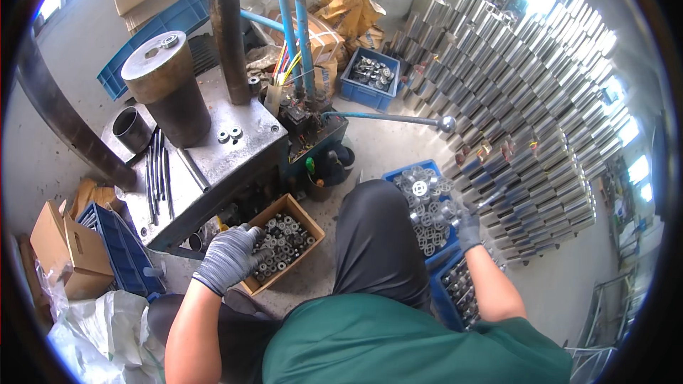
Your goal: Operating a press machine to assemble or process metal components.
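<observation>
My left hand (229, 257), in a grey knit glove, is at the left side of a wooden box (315, 230). Its thumb and fingers are apart, with the fingertips close to the small metal rings (284, 243) inside; nothing shows in its grip. On the other side of my knee, my gloved right hand (467, 228) closes on a round metal part (449, 212). It is above a blue crate (431, 165) filled with flat spoked metal discs (425, 208). Part of that hand blends into the shiny metal behind it.
A heavy steel bench (242, 144) bears a large cylinder block (171, 99), metal rods (156, 178) and two rings. Stacked shiny tubes (512, 85) rise at the right. Another blue crate (455, 259) lies by my right forearm. A ball-ended lever (398, 119) juts out ahead.
</observation>
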{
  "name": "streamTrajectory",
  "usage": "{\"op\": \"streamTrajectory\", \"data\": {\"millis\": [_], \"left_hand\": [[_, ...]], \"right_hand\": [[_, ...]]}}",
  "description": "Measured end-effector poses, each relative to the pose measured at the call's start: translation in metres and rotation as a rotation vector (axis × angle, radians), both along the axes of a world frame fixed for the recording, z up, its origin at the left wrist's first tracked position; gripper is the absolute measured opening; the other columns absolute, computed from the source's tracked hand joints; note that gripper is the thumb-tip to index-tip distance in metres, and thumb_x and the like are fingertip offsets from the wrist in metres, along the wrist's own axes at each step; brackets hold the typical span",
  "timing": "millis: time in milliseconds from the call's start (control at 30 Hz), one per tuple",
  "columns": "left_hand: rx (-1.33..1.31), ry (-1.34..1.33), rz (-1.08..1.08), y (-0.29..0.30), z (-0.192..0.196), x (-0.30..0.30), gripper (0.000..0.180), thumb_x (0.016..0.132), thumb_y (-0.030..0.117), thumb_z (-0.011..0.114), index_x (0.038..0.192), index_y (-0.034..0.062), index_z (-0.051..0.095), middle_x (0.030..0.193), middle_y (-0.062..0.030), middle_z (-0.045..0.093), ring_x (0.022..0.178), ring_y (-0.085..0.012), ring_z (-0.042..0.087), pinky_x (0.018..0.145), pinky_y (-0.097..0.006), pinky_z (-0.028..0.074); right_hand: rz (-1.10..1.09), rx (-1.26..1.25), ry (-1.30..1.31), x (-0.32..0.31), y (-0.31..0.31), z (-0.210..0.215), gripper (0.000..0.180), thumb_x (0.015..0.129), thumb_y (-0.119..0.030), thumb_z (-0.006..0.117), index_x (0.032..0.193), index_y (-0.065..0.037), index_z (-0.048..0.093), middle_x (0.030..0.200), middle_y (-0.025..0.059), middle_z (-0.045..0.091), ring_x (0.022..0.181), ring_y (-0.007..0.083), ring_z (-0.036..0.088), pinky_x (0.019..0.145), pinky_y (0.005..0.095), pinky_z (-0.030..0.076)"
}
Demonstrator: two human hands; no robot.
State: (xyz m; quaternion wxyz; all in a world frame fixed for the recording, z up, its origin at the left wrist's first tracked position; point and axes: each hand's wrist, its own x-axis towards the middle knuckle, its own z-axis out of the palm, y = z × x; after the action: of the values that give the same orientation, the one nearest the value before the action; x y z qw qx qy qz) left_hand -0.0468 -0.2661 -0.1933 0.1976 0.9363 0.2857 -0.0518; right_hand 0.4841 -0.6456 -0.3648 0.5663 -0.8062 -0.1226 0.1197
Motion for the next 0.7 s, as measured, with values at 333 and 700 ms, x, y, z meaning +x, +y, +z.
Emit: {"op": "streamTrajectory", "data": {"millis": [333, 700], "left_hand": [[-0.515, -0.509, -0.070, -0.030, 0.011, 0.025, 0.049, 0.094, 0.021, 0.081, 0.136, 0.0022, 0.064, 0.124, -0.0138, 0.072, 0.114, -0.0238, 0.071, 0.103, -0.037, 0.056], [-0.983, -1.249, 0.497, -0.031, -0.028, 0.052, 0.070, 0.086, 0.016, 0.090, 0.139, 0.0028, 0.047, 0.130, -0.0090, 0.065, 0.119, -0.0145, 0.063, 0.105, -0.033, 0.054]], "right_hand": [[0.689, 0.677, 0.196, -0.179, 0.125, 0.212, 0.065, 0.094, -0.029, 0.082, 0.148, -0.014, 0.049, 0.121, 0.0132, 0.067, 0.096, 0.0243, 0.070, 0.081, 0.0413, 0.062], [1.099, 0.465, 0.226, -0.304, 0.323, 0.164, 0.053, 0.098, -0.020, 0.068, 0.147, -0.007, 0.049, 0.118, 0.0070, 0.065, 0.100, 0.0118, 0.062, 0.089, 0.0296, 0.055]]}}
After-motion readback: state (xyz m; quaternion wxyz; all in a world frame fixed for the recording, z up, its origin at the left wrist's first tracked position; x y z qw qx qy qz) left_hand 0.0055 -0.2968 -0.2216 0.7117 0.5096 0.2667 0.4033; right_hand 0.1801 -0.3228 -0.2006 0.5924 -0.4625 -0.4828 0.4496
